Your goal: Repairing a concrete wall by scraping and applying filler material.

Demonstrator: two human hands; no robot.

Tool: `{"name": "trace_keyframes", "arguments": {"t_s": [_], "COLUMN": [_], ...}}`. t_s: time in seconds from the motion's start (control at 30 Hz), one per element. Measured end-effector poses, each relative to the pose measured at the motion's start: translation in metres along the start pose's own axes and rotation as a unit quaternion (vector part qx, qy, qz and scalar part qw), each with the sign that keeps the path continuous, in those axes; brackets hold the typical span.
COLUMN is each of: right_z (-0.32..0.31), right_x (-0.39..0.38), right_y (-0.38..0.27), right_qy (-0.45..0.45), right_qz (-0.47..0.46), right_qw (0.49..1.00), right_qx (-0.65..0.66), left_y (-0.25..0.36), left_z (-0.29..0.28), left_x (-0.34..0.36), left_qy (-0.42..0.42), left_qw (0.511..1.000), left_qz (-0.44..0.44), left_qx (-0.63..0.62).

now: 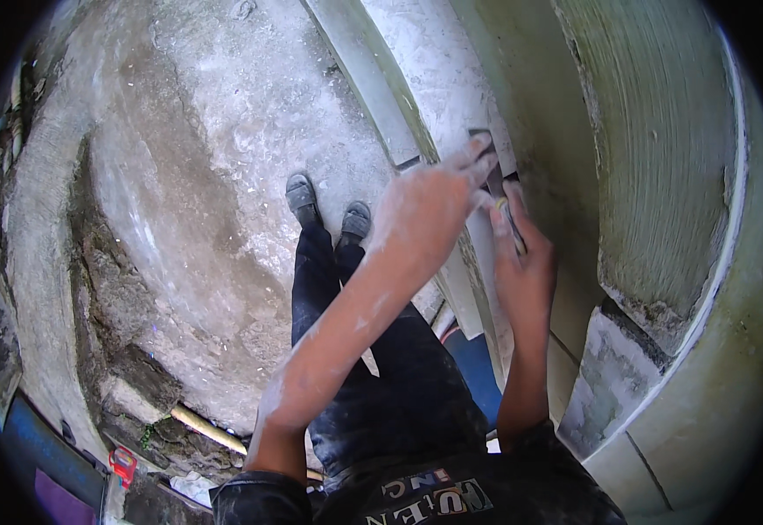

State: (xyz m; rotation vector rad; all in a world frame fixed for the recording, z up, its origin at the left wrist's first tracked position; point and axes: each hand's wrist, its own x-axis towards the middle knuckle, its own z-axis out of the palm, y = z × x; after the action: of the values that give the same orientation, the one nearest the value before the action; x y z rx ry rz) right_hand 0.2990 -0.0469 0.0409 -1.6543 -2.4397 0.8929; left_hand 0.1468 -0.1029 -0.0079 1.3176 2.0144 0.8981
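My left hand (429, 206), coated in white dust, reaches across to a pale, dust-covered ledge (429, 57). Its fingers are bent together near a dark narrow blade, and what they pinch is hidden. Close beside it on the right, my right hand (526, 267) is closed around a slim hand tool (513, 227). A yellowish band shows near the top of the tool's handle. The tool's flat blade points away from me, toward the left fingers. A dark gap or piece shows at the left fingertips; which one, I cannot tell.
A grooved greenish slab (661, 157) stands to the right of the ledge. Rough, dusty concrete ground (232, 114) spreads to the left, with my sandalled feet (304, 192) on it. Lower left are a yellowish pipe (206, 429) and a red plastic object (122, 466). Something blue (476, 372) sits below the ledge.
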Motion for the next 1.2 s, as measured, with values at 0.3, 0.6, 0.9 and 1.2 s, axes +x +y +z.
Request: {"name": "trace_keyframes", "arguments": {"t_s": [0.3, 0.6, 0.9, 1.2], "right_z": [-0.002, -0.005, 0.006, 0.011], "right_x": [0.002, 0.000, -0.008, 0.000], "right_y": [-0.004, -0.005, 0.002, 0.009], "right_qy": [-0.023, -0.047, -0.004, 0.026], "right_qz": [0.029, 0.052, 0.012, -0.033], "right_qw": [0.999, 0.997, 1.000, 0.999], "right_qx": [0.008, 0.023, -0.012, 0.019], "left_y": [0.004, 0.008, 0.005, 0.000], "left_z": [-0.006, -0.004, -0.004, -0.003], "left_x": [0.003, -0.006, -0.011, -0.007], "left_qy": [-0.027, -0.020, -0.007, -0.009], "left_qw": [1.000, 0.999, 0.999, 0.999], "left_qz": [-0.015, -0.018, -0.014, 0.000], "left_qx": [-0.002, -0.017, -0.042, -0.040]}}
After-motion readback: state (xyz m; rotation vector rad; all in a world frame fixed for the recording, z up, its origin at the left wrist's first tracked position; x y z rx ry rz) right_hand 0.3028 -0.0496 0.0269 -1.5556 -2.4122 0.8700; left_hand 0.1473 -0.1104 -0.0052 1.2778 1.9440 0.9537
